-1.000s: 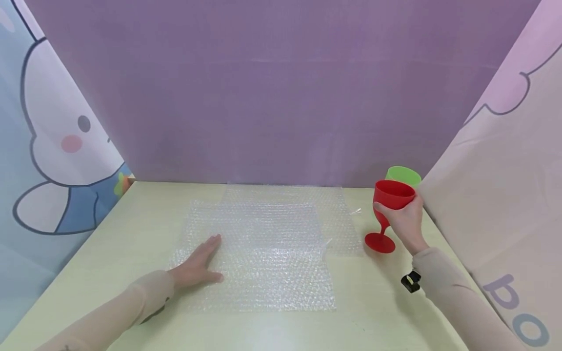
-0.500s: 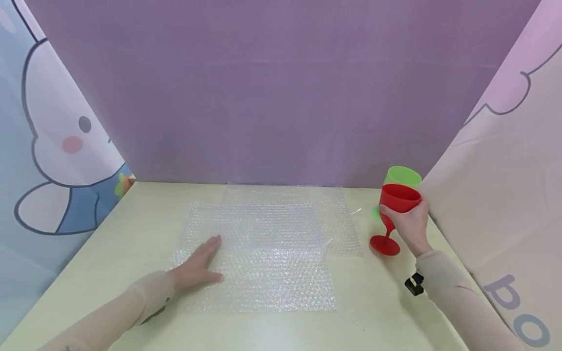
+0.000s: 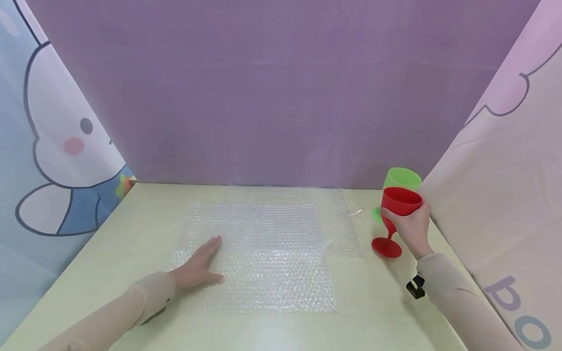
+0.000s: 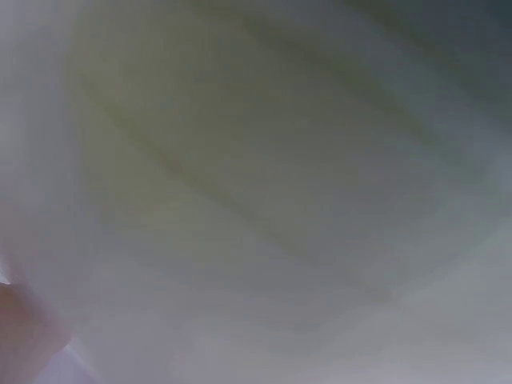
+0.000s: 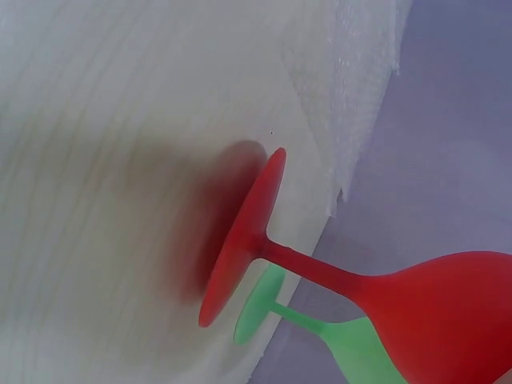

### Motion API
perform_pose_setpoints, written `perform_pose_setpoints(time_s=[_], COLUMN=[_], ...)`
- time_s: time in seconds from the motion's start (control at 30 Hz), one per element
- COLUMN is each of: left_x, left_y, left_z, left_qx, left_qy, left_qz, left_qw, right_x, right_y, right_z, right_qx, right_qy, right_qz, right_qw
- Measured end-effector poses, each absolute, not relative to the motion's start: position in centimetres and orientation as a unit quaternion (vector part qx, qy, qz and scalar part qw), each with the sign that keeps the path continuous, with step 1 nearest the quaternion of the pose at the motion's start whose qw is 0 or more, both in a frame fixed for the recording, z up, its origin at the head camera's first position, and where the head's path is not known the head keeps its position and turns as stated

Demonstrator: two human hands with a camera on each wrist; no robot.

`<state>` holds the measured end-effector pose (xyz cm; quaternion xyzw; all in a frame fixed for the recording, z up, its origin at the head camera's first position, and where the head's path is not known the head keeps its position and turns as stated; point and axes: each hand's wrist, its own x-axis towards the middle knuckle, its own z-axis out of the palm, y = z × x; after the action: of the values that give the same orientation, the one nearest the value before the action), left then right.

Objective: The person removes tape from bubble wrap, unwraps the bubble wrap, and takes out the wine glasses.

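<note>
My right hand grips a red goblet round its bowl, thumb on the near left side. The goblet stands nearly upright at the right of the table, its foot close over the surface. In the right wrist view, a shadow lies beside the foot of the red goblet. Just behind it is a green goblet, partly covered by the red one. My left hand rests with fingers spread on the left part of a sheet of bubble wrap. Sleeve-like blur fills most of the left wrist view.
A second sheet of bubble wrap lies partly under the first, reaching the table's back edge. A purple panel rises behind the pale table. Printed cloth walls stand at the left and right.
My right hand has moved the red goblet slightly right and toward me, uncovering part of the green goblet's foot. The left hand has stayed in place.
</note>
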<state>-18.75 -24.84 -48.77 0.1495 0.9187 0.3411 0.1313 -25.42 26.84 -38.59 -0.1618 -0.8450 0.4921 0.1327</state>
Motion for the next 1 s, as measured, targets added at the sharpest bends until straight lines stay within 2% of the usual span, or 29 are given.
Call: perform_pose_setpoints(time_s=[0.3,0.67,1.0], left_x=[-19.0,-19.0,-18.8], left_y=[-24.8,-25.0,-24.9], left_z=[-49.2,-49.2,-49.0], left_qx=[0.149,0.151,0.153], left_qy=[0.919,0.918,0.916], left_qz=[0.343,0.342,0.348], left_qw=[0.129,0.13,0.128], right_x=[-27.1,-25.7,-25.7], right_y=[28.4,26.8,26.8], right_z=[-41.2,-39.4,-39.8], right_qx=[-0.167,-0.181,-0.18], right_qy=[-0.841,-0.831,-0.821], right_qz=[0.486,0.504,0.514], right_qw=[0.17,0.151,0.169])
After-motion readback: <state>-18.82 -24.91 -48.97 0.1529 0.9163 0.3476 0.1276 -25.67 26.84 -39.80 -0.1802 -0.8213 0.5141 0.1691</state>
